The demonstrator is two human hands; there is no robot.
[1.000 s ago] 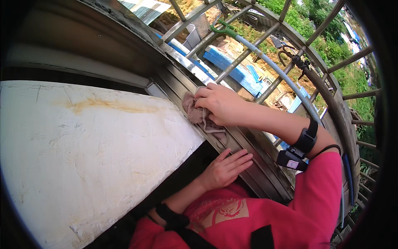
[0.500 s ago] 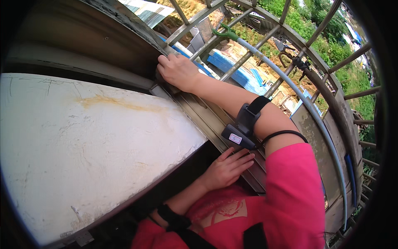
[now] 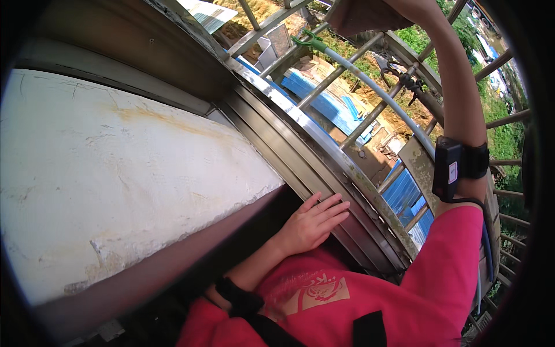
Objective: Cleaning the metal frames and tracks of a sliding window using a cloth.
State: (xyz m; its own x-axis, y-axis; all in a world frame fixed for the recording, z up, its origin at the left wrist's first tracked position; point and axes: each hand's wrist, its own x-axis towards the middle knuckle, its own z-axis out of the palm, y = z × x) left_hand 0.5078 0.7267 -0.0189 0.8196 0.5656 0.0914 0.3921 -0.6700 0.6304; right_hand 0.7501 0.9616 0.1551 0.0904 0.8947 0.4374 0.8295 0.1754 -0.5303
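Observation:
My left hand (image 3: 315, 224) lies with its fingers stretched out on the metal window track (image 3: 300, 159), holding nothing. At the top edge, my right hand (image 3: 415, 10) is raised out past the track, over the barred cage. A dull brown piece of what looks like cloth (image 3: 370, 17) hangs from it. The fingers of that hand are partly cut off by the picture's edge. The track's several metal grooves run slantwise from the frame corner down to beside my left hand.
A white, stained sill slab (image 3: 133, 185) fills the left side. Metal bars (image 3: 324, 87) curve round outside the window. A pale pole with a green hooked end (image 3: 370, 84) lies along them. Blue sheets (image 3: 324, 101) and greenery (image 3: 503, 139) show far below.
My right hand has left the corner of the track and swung up and right, out over the bars. The brown cloth has come into view with it. My left hand has stayed on the track.

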